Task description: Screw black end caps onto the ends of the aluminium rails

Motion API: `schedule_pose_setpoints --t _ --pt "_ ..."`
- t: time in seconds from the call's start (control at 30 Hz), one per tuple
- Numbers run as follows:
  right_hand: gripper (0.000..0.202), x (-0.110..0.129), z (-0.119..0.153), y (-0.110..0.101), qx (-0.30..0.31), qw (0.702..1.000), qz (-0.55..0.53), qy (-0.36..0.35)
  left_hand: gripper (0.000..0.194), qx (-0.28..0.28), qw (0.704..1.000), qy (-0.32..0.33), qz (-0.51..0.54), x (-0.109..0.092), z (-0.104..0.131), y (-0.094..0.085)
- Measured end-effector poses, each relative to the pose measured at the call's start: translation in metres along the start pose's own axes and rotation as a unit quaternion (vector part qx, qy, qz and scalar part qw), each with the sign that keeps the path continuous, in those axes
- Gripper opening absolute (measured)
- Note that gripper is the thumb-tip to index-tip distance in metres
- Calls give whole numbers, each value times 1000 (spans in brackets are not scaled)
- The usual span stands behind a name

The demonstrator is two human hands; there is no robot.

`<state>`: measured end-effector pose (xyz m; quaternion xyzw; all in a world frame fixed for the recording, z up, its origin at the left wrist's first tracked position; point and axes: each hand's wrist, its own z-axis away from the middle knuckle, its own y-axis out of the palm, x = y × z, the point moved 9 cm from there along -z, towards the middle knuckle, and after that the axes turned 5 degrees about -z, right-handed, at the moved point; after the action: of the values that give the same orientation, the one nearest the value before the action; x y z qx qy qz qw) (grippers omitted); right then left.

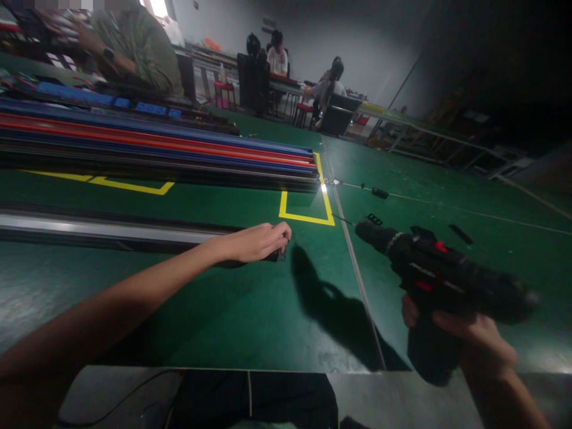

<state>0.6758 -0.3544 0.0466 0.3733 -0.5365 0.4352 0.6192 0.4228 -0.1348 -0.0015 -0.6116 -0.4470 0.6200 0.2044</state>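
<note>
A long dark metal profile (102, 229) with a bright silver stripe lies across the table from the left edge of the view. My left hand (259, 242) is over its right end, fingers curled down around the tip; whatever may be under the fingertips is hidden. In the air to the right, my right hand (485, 341) is wrapped around the grip of a black cordless drill (429, 262) with red details. The drill's long thin bit points left toward the profile's end but is apart from it.
Behind the profile lies a stack of long blue, red and black profiles (201, 143). Yellow tape (308, 219) marks the green table (250, 322). Small black pieces (379, 193) lie beyond the drill. A person in a green top (138, 47) and others sit farther back.
</note>
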Motion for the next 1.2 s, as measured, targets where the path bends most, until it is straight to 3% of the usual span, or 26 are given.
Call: schedule_pose_setpoints --t 0.07,0.17,0.3,0.37,0.4,0.57,0.7,0.77,0.97,1.2 --pt "41 13 -9 29 60 990 -116 -47 24 -4 1000 -1 -13 0 1 0" --pt "38 9 -29 64 153 953 -260 -37 22 -1 1000 1 -29 1 1 0" --pt "49 -7 -53 97 303 844 -443 13 21 9 999 -16 -47 5 2 1" --pt "45 -15 -60 102 345 781 -519 40 21 8 999 -29 -20 6 2 0" --pt "41 -22 -64 102 343 771 -534 51 21 6 999 -35 2 6 2 -1" --pt "44 -57 -71 98 301 827 -461 115 23 14 997 -51 55 4 3 -2" --pt "58 -75 -67 94 267 850 -425 160 30 16 998 -53 44 5 4 -2" --pt "61 -78 -65 96 280 844 -426 166 33 22 997 -55 41 5 5 -2" --pt "57 -78 -56 105 353 784 -477 183 37 17 996 -52 72 3 4 -3" --pt "47 -69 -52 108 342 789 -474 187 34 -2 986 -48 161 10 3 -8"
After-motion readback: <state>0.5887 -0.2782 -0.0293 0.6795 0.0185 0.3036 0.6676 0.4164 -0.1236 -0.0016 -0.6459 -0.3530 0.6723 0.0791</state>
